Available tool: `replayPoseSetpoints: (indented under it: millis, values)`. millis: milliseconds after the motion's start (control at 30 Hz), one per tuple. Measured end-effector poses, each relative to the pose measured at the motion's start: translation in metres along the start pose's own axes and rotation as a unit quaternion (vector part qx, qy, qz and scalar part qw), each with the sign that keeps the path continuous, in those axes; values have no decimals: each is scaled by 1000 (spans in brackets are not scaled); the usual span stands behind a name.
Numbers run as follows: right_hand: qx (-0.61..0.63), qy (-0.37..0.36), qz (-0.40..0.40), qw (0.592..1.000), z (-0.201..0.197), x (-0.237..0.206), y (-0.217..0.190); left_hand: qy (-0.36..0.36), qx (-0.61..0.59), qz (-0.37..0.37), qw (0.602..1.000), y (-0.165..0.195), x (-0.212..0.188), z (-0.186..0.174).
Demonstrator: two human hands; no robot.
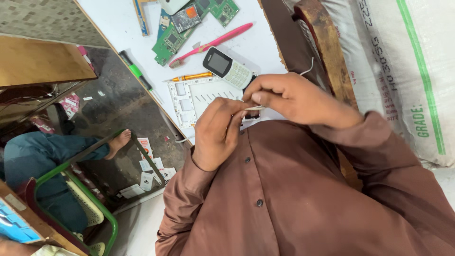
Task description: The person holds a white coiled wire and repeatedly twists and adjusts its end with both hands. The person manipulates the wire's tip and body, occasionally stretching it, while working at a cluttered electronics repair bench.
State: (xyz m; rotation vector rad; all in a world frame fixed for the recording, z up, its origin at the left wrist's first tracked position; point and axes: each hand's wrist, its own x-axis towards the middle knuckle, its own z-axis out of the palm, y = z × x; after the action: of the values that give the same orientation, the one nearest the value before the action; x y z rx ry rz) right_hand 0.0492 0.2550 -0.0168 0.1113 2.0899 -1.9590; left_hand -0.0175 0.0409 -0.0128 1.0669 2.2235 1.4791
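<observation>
A small pale strip (254,108) sits pinched between the fingers (235,115) of the left hand (215,135) and the fingers (258,97) of the right hand (296,100), above the white bench (118,23) edge. It looks thin, flat and whitish. Most of it is hidden by fingertips, so its kind cannot be told. Just behind lies a grey keypad phone (228,68).

Small pale part (254,108) mostly hidden between both hands' fingertips; green circuit board (189,23) cut off by top edge.
</observation>
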Motion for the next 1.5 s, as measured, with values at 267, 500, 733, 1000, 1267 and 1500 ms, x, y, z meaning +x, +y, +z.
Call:
replayPoseSetpoints:
  millis: [267,500,733,1000,1267,1500]
  values:
    - [-398,209,-396,801,27,-5,1,2,-283,-253,925,-6,-5,10]
    - [-411,174,-450,774,18,0,9,-8,-403,-372,836,-15,-13,10]
    - [-418,165,-456,768,17,4,-3,13,-424,-360,831,-12,-12,5]
    - [-381,158,-389,824,25,1,-11,29,-120,-178,976,9,-6,-6]
    - [-474,110,-408,773,22,-7,-26,26,-41,-128,991,23,-1,-17]
    - [-315,136,-352,871,26,-2,-17,-7,-64,-127,990,21,-1,-23]
